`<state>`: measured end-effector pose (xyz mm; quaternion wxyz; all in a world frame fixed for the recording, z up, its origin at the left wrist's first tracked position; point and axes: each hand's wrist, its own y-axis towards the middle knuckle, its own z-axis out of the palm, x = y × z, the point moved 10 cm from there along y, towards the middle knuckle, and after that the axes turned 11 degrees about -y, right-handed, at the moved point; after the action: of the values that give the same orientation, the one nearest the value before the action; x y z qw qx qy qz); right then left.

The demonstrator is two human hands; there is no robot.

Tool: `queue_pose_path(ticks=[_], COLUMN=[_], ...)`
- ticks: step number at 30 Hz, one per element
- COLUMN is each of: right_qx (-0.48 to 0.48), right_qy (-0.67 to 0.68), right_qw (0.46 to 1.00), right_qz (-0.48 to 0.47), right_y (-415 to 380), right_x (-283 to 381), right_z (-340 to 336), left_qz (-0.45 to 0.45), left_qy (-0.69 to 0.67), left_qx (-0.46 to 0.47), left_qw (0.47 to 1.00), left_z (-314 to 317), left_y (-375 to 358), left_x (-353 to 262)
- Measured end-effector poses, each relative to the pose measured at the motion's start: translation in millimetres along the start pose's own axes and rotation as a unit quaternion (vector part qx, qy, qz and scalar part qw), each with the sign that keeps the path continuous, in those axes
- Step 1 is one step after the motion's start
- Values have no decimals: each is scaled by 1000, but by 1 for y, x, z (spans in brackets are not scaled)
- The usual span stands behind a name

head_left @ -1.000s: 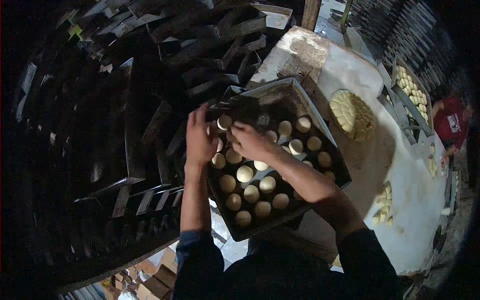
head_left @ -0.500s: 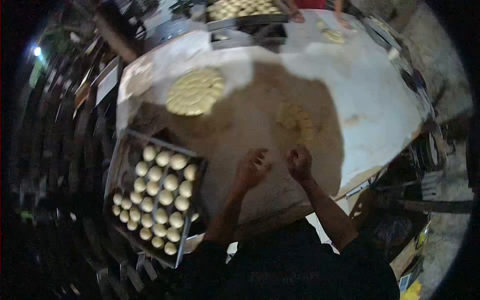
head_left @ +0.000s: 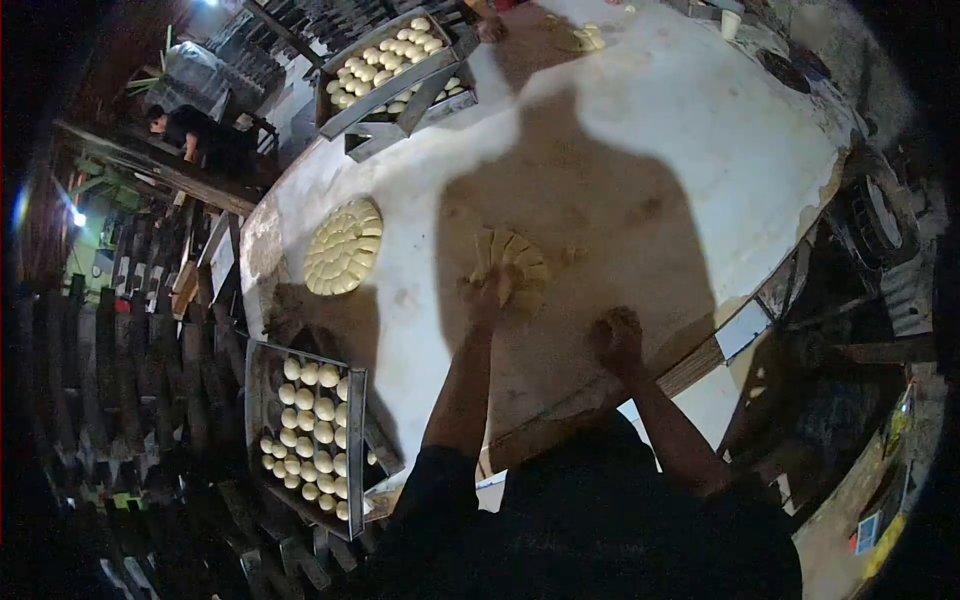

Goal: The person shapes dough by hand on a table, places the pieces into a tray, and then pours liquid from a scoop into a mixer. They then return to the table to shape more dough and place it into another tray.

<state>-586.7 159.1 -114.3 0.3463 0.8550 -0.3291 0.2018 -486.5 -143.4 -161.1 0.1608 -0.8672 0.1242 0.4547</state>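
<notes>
In the head view, my left hand point(head_left: 492, 290) reaches onto a cut, fan-shaped group of dough pieces point(head_left: 522, 256) lying in my shadow. Its fingers look closed on a piece at the near edge, though dim light hides the fingertips. My right hand point(head_left: 618, 338) is curled low over the table near its front edge, fingers bent inward. Whatever lies under that palm is hidden. Farther left lies a round, flat disc of dough point(head_left: 343, 247), scored into many pieces. A metal tray point(head_left: 357, 450) of round dough balls point(head_left: 305, 418) stands at the left table edge.
Two more trays point(head_left: 400, 93) with dough balls sit at the far left of the pale, curved table point(head_left: 640, 110). Across it, another person's hand point(head_left: 492, 30) is near more dough point(head_left: 588, 38). A white cup point(head_left: 730, 24) stands at the far right. Someone bends over in the left background.
My view has turned and shifted. The left hand has gone forward onto the cut dough, while the right hand now sits apart from it, nearer the table's front edge.
</notes>
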Motion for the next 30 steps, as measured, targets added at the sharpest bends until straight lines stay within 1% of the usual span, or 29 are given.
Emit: queue_pose_path(ticks=[1,3,4,5,6,7,8,9,10,11,12,13,15,16,18,19,20,22,23,24,25,26,27,28,29,30], right_qx=[20,61,58,83,106,159,175,192,210,335,439,371,229,270,335,304,272,187,132,76,28,-19,11,16,96,181], right_qy=[-27,-74,-85,-47,-11,64,137,205,268,365,449,493,573,490,310,332,353,377,382,387,275,154,35,-78,-184,-284], right_qw=[999,995,995,995,993,980,972,958,939,861,755,767,773,812,865,871,876,884,885,881,942,982,999,993,958,895], right_qz=[-1,-19,-14,15,45,101,79,61,49,113,189,177,147,169,207,197,186,204,233,261,189,109,11,-90,-199,-294], right_y=[0,6,-2,-2,-3,2,4,-2,-16,-61,-107,-114,-125,-123,-104,-102,-103,-81,-65,-50,-39,-43,-38,-37,-36,-47], right_x=[3,17,-3,-8,-11,5,46,91,134,186,222,231,231,232,230,208,174,123,103,80,49,0,-24,-48,-60,-72], right_z=[-1,0,15,27,37,31,32,33,40,76,103,104,102,92,49,51,59,39,17,0,-13,-14,-14,-14,-3,11], left_qz=[-9,94,138,182,160,62,31,-12,35,82,167,255,254,249,224,215,180,107,137,166,255,348,380,420,364,355], left_qy=[-15,-39,-49,-56,-72,-352,-452,-540,-508,-474,-465,-450,-331,-268,-271,-273,-312,-384,-324,-261,-117,19,145,258,281,311], left_qx=[24,-6,-51,-95,-130,-46,18,75,75,71,50,29,-20,-42,-21,-9,-40,-101,-84,-66,-47,-49,-20,5,61,52], left_qw=[1000,995,988,977,976,933,891,838,858,874,868,855,908,930,936,938,932,911,932,948,959,936,913,870,886,880], left_z=[-27,-70,-96,-122,-154,-152,-157,-161,-184,-208,-210,-219,-231,-233,-239,-240,-241,-230,-213,-192,-191,-189,-195,-202,-207,-203], left_y=[-19,-42,-59,-78,-101,-88,-92,-99,-136,-176,-210,-230,-237,-242,-245,-243,-237,-224,-214,-201,-204,-211,-222,-235,-220,-191], left_x=[-3,30,48,67,76,154,168,183,151,115,75,44,40,42,52,55,67,111,139,181,164,149,114,78,67,80])
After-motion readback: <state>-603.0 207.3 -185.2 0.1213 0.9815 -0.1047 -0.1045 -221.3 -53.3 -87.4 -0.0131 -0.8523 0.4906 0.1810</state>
